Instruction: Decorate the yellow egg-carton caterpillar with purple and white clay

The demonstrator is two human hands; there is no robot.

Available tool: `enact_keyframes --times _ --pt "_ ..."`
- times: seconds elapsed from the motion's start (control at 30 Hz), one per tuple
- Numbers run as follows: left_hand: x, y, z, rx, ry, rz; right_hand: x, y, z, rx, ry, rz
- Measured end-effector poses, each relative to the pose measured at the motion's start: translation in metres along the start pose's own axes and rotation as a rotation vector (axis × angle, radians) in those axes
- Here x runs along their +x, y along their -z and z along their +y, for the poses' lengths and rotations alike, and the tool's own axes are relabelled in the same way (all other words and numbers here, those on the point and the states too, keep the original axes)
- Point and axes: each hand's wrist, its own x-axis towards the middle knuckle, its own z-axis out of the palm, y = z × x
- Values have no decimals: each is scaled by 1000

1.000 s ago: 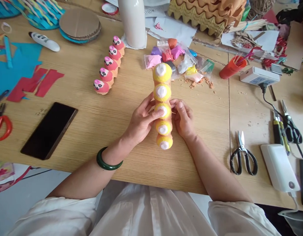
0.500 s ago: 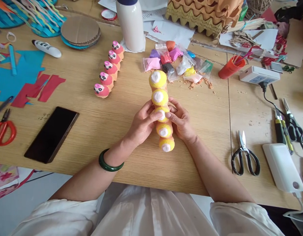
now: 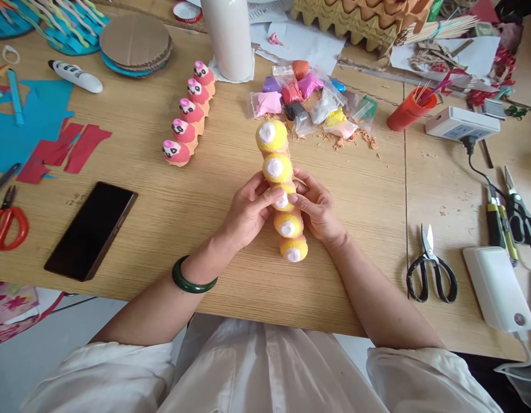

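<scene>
Grip: the left hand (image 3: 250, 209) and the right hand (image 3: 320, 211) close lightly on either side of the yellow-domed strip (image 3: 283, 202), thumbs on its middle dome, fingers partly hidden behind it.
Yellow-domed strip: five domes in a row, each with a white patch; held above the near middle of the wooden table (image 3: 364, 195), its far end leaning slightly left.
Left wrist: a dark green bangle (image 3: 194, 282) encircles the forearm.
Far of the strip: small bags of coloured material (image 3: 310, 85), grouped just beyond its far end.
Far left of the hands: a pink-domed strip (image 3: 188, 109) of five, bearing dark markings, near a white bottle (image 3: 228, 43).
Left side: a black phone (image 3: 90, 229) lies near the table's near edge; red paper pieces (image 3: 84, 148) lie farther off.
Right side: black-handled scissors (image 3: 429, 258), blades pointing far; beyond them, an orange cup (image 3: 410, 110) holding thin sticks.
</scene>
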Motion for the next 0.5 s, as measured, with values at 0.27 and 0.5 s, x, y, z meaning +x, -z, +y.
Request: enact_keyframes --times 0.27,0.5 --pt "1 -2 3 -66 49 2 -2 -3 0 35 -15 0" --pt "-1 -8 3 -44 23 31 -2 -3 -1 38 -29 36"
